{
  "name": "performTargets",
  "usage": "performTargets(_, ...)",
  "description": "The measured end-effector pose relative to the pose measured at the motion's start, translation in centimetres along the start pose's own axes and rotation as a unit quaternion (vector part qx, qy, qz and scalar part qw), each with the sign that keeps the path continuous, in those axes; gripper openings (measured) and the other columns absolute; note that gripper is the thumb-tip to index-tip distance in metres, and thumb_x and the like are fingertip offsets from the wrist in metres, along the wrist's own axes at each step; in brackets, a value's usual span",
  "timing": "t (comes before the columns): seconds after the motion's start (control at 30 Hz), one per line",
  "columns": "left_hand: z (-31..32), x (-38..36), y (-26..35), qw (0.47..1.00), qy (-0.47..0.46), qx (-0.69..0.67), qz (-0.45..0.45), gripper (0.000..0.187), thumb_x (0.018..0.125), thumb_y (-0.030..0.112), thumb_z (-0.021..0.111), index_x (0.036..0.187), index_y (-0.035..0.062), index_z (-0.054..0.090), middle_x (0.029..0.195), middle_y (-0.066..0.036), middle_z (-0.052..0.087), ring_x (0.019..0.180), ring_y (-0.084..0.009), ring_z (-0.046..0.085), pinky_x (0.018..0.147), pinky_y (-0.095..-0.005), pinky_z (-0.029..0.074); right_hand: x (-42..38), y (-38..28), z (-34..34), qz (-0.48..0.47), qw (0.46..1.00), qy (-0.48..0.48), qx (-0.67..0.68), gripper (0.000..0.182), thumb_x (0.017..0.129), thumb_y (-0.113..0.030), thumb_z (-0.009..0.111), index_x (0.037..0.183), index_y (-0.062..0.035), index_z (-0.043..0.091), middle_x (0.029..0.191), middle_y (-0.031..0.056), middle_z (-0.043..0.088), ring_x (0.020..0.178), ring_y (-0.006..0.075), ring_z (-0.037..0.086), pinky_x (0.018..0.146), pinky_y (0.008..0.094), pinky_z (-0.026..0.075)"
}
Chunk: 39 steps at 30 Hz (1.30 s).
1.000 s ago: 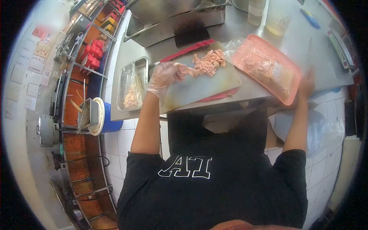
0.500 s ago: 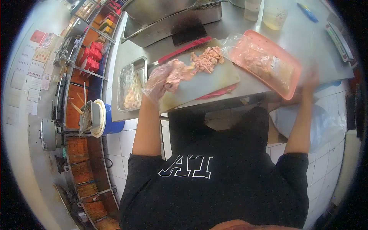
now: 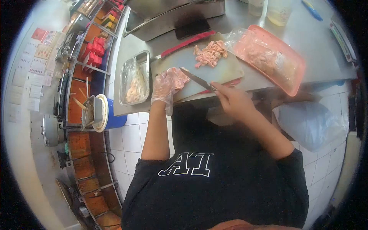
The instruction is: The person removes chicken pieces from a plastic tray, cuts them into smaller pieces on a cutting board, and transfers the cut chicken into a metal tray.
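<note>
My left hand (image 3: 164, 87), in a clear plastic glove, grips a piece of raw, pale pink meat (image 3: 181, 79) at the left end of the white cutting board (image 3: 174, 61). Bare and closed, my right hand (image 3: 234, 101) is wrapped round the handle of a knife (image 3: 197, 80). The blade points up and left, its tip beside the meat; whether it touches cannot be made out. A pile of cut meat strips (image 3: 210, 53) lies on the far right part of the board. Red cloth (image 3: 188, 44) shows along the board's far edge.
Left of the board stands a steel tray (image 3: 148, 57) with plastic-covered pale food inside. A pink tray (image 3: 299, 81) with bagged meat lies to the right. Large steel containers (image 3: 184, 23) stand behind. A blue bucket (image 3: 115, 117) is beyond the table's left end.
My right hand has come from beyond the pink tray to the board and now holds a knife. My left hand has lowered the meat onto the board's left end.
</note>
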<state>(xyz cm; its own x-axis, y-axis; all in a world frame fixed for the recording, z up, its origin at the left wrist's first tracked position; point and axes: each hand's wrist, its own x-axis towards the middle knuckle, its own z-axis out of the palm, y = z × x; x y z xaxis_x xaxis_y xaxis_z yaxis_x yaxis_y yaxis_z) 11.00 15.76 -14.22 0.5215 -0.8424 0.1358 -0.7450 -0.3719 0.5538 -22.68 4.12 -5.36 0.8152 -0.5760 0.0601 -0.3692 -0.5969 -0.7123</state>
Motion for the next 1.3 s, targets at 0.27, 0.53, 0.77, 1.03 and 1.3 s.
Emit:
performTargets(0.27,-3.2,-1.0,5.6,0.998,-0.056,0.034,-0.018,0.029,0.102,0.021,0.056,0.127,0.0117,0.067,0.108,-0.006,0.072,0.089,-0.0205,0.067,0.082,-0.0367,0.056,0.9,-0.6,-0.6,0.018,0.995,0.013,-0.096,0.04,0.101,-0.027,0.055,0.141,-0.0219,0.061,0.086,0.0218,0.07,0.08,0.0423,0.068,0.071,0.0524,0.053)
performTargets(0.53,-3.7,3.0,11.5,0.93,0.019,0.274,0.245,0.026,0.099,0.024,0.059,0.121,0.0161,0.07,0.114,-0.004,0.072,0.109,-0.0185,0.067,0.089,-0.0377,0.059,0.2,0.7,-3.5,0.016,0.992,0.098,-0.076,0.04,0.103,-0.023,0.048,0.14,-0.0137,0.058,0.114,0.022,0.071,0.095,0.0429,0.069,0.084,0.0541,0.054)
performTargets(0.77,-2.3,0.6,9.1,0.874,-0.126,-0.457,-0.106,0.04,0.106,0.033,0.052,0.128,0.0016,0.064,0.097,-0.009,0.073,0.069,-0.0167,0.068,0.057,-0.0281,0.053,-0.4,0.7,-4.5,-0.004,0.99,0.138,-0.03,0.037,0.102,-0.021,0.053,0.137,-0.0127,0.062,0.121,0.0212,0.069,0.104,0.0416,0.067,0.09,0.0499,0.053)
performTargets(1.03,-5.0,-4.6,10.9,0.986,-0.07,-0.008,-0.151,0.033,0.101,0.022,0.052,0.115,-0.0034,0.067,0.084,-0.017,0.072,0.062,-0.0209,0.068,0.062,-0.0356,0.055,0.9,-1.6,0.2,-0.004,0.997,0.035,-0.066,0.036,0.101,-0.023,0.057,0.136,-0.0185,0.065,0.086,0.0232,0.069,0.081,0.0434,0.067,0.071,0.0512,0.052)
performTargets(1.3,-4.4,-4.9,6.4,0.963,0.101,0.249,0.014,0.027,0.089,0.022,0.065,0.106,0.0013,0.072,0.092,-0.019,0.072,0.091,-0.0345,0.069,0.086,-0.0438,0.054,1.7,-0.3,0.0,0.002,0.99,0.074,-0.117,0.037,0.1,-0.023,0.056,0.136,-0.0194,0.065,0.088,0.0217,0.07,0.082,0.0427,0.068,0.073,0.0519,0.053)
